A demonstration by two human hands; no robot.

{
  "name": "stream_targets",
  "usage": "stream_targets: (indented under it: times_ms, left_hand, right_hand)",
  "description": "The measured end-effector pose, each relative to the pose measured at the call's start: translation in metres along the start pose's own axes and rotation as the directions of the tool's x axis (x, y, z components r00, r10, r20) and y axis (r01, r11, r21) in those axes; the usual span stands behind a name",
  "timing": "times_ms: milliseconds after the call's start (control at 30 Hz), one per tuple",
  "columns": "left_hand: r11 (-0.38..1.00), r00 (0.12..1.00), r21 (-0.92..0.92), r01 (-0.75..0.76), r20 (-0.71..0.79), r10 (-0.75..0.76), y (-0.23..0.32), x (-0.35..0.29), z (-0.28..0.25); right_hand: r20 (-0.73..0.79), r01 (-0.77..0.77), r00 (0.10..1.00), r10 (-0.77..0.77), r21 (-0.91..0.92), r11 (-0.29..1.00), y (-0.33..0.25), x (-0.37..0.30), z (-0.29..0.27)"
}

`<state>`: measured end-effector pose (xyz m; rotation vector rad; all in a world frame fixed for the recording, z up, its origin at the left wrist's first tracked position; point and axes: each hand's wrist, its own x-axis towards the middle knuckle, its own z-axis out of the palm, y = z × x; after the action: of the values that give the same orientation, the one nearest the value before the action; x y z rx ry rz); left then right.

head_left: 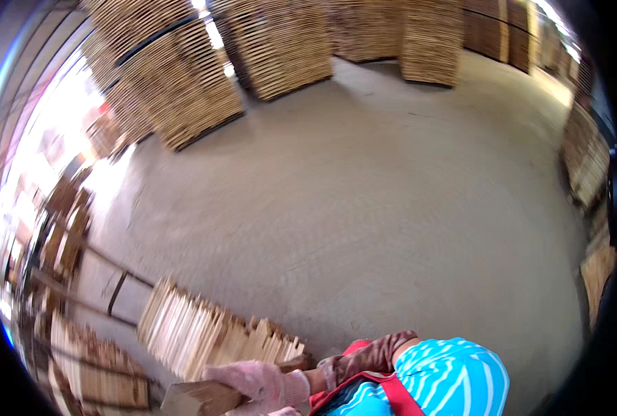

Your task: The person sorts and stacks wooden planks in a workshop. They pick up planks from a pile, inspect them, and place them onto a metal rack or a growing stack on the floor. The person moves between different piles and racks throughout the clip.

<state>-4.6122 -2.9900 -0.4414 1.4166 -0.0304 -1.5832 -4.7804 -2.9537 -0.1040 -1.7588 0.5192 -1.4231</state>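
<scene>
Head cam, looking down. Landmark = bundle of pale wood slats, lying fanned out low in frame, ends toward the concrete floor.

- Left hand, pink knit glove, is sitting just below the bundle, fingers curling over a short wood block — gripping it, block's cut end showing to the left of the glove. Block is touching or nearly touching the bundle's lower edge; can't tell which.
- Right hand, brownish worn glove, is lying right of the bundle's near end, just above a turquoise striped sleeve w/ red strap across it. Fingers bent, pointing toward the left wrist; whether it's clasping anything — can't tell, partly hidden by sleeve.
- Both hands close together, at bundle's lower right.

Around the bundle:
- Left of it: a metal rack w/ more slat offcuts, blurred, strong daylight behind.
- Below-left: another stack of short boards.
- Far above it, across the floor: tall stacks of layered timber, several in a row along the back.
- Far right of it: further stacks at frame rim, dark and bent by the lens.
</scene>
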Motion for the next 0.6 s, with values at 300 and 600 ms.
stream_targets:
  times_ms: [300, 600]
  left_hand:
    - [0.96, 0.986, 0.259, 0.104, 0.103, -0.135, 0.016, 0.026, 0.099]
    - [0.928, 0.959, 0.341, 0.151, 0.178, -0.221, 0.025, 0.062, 0.186]
  right_hand:
    - [-0.017, -0.058, 0.998, 0.057, -0.018, 0.998, 0.058, 0.054, -0.078]
    - [0.04, -0.069, 0.997, 0.071, -0.048, 0.996, 0.099, 0.109, -0.13]
